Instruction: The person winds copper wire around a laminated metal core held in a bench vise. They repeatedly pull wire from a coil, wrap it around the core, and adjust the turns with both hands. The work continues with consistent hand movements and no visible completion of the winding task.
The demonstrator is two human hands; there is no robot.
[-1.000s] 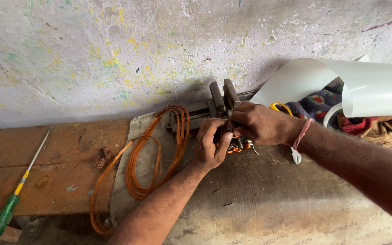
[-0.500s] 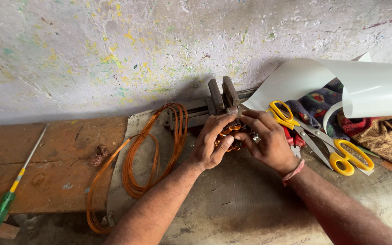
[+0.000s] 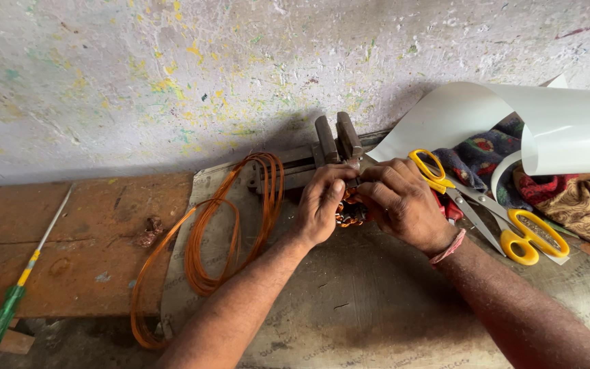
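Left hand (image 3: 321, 205): I see it clenched on the copper coil (image 3: 349, 213), fingers curled over its top
Right hand (image 3: 404, 201): grasping the same coil from the other side
Coil: pressed between both hands, just in front of the vise (image 3: 336, 142) at the back edge of the worktop (image 3: 349, 307)
Wire loops (image 3: 223, 232): orange, lying left of my hands
Scissors (image 3: 493, 212): yellow-handled, just right of the right hand
Screwdriver (image 3: 18, 283): green handle, far left edge

Left hand (image 3: 320, 205) and right hand (image 3: 404, 203) grip copper coil (image 3: 349, 213) at vise (image 3: 336, 142). Wire loops (image 3: 220, 232) left; scissors (image 3: 493, 212) right.
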